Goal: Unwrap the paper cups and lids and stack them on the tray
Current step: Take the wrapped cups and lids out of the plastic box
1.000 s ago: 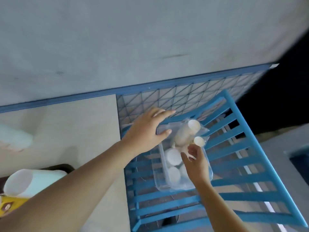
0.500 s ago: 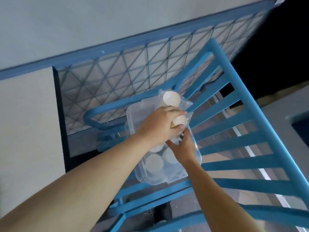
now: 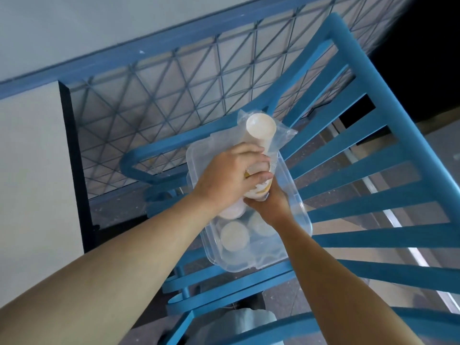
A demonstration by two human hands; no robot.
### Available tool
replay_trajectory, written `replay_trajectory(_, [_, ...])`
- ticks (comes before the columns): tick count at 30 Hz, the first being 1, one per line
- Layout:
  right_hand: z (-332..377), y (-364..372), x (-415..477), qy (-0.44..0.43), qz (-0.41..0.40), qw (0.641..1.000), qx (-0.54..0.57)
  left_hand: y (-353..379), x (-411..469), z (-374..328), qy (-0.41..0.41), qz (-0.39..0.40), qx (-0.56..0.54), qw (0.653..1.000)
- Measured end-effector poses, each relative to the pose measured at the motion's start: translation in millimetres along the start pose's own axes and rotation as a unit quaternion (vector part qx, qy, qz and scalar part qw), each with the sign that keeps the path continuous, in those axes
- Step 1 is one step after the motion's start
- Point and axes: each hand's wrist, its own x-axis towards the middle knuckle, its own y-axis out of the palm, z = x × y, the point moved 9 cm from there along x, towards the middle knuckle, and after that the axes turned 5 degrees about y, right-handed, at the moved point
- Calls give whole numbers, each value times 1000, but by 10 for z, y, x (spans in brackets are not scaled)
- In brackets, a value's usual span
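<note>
A clear plastic tray [image 3: 300, 217] sits on the blue slatted chair seat [image 3: 373, 175]. Inside it stand white cup stacks [image 3: 234, 236], seen from above. A sleeve of stacked paper cups in clear plastic wrap [image 3: 261, 127] leans over the tray's far end. My left hand [image 3: 229, 179] grips a white and yellow cup stack [image 3: 258, 191] above the tray. My right hand [image 3: 270, 204] holds the same stack from below; its fingers are mostly hidden.
The blue chair has a curved armrest [image 3: 154, 155] at the left and slats fanning to the right. A blue wire mesh panel [image 3: 174, 80] stands behind it. A pale table surface [image 3: 32, 170] lies at the left with a dark edge.
My left hand went from the tray's far edge onto the cup stack and closed round it. My right hand moved under the stack. The view dropped closer to the chair.
</note>
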Motion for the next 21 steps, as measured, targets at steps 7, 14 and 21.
replay_trajectory(7, [140, -148, -163, 0, -53, 999, 0, -222, 2, -137, 12, -39, -1, 999])
replay_trajectory(14, [561, -470, -529, 0, -91, 995, 30, -695, 62, -614, 65, -70, -9, 995])
replay_trajectory(21, [1408, -789, -1079, -44, -113, 991, 58, -1606, 37, -1271, 136, -100, 9, 986])
